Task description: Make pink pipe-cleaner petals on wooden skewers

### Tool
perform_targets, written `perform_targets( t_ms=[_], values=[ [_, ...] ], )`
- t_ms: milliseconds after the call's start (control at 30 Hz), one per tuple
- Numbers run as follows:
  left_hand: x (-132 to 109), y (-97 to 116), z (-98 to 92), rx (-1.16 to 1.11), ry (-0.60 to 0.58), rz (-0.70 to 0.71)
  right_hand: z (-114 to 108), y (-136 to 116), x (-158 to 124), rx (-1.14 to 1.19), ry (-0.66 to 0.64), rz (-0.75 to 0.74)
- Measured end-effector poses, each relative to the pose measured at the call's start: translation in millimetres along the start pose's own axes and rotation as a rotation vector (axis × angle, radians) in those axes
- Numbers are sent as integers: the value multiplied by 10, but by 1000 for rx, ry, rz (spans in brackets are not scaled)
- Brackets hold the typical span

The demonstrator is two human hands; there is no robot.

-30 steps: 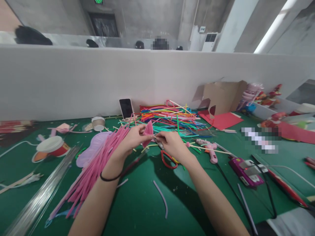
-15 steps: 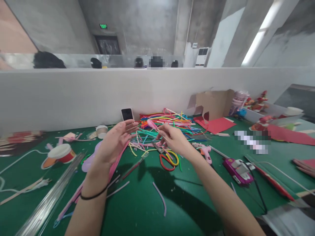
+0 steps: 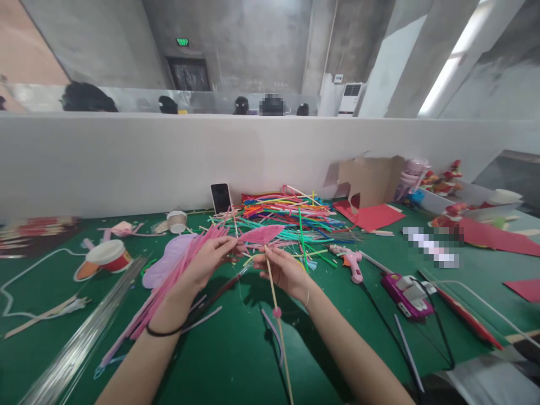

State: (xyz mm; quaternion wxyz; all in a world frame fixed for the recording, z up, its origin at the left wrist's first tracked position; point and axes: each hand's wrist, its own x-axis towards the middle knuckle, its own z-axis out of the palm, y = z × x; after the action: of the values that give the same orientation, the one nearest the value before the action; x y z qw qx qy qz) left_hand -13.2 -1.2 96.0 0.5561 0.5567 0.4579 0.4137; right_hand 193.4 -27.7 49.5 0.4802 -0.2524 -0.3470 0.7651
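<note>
My left hand (image 3: 213, 261) pinches the left tip of a pink leaf-shaped piece (image 3: 261, 234), which looks made of fuzzy pipe cleaners. My right hand (image 3: 289, 273), fingers closed, grips a thin wooden stick (image 3: 273, 287) near its upper end, just below the pink piece. A small pink lump (image 3: 277, 313) sits on that stick, whose lower end runs out of view toward me. Beneath my left wrist lies a bundle of pink pipe cleaners (image 3: 169, 292). Behind both hands is a heap of multicoloured pipe cleaners (image 3: 291, 211). My right hand mostly hides the scissors.
To the right lie a pink glue gun (image 3: 356, 269) and a purple power strip (image 3: 407, 295) with cables. A phone (image 3: 221, 198) leans against the white partition (image 3: 169, 163). Clear plastic strips (image 3: 88, 332) and a paper cup (image 3: 112, 256) are at left, red paper (image 3: 371, 216) behind.
My left hand has moved right and closed on the tip of the pink piece. That piece now lies sideways between my hands. The wooden stick has come into view in my right hand.
</note>
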Motion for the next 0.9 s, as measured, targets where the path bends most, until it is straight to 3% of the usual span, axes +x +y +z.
perform_targets(
  t_ms=[100,267,533,633,733,800,900],
  values=[
    [43,-130,-29,5,13,-40,-89,100,-26,-26,21,25],
    [75,-197,-25,116,-82,-37,-154,157,-32,-82,45,66],
    [133,-328,-32,167,-107,-20,-315,298,6,-104,-26,140],
    [159,-414,-72,94,-109,-112,-389,199,-11,-46,87,101],
    [188,-516,-102,70,-181,-195,-482,69,-40,-79,234,8],
    [202,-584,-95,105,-218,-220,-538,17,-56,-182,368,-66],
    [199,-665,-39,136,-175,-219,-553,1,-98,-485,534,-152]
  ],
)
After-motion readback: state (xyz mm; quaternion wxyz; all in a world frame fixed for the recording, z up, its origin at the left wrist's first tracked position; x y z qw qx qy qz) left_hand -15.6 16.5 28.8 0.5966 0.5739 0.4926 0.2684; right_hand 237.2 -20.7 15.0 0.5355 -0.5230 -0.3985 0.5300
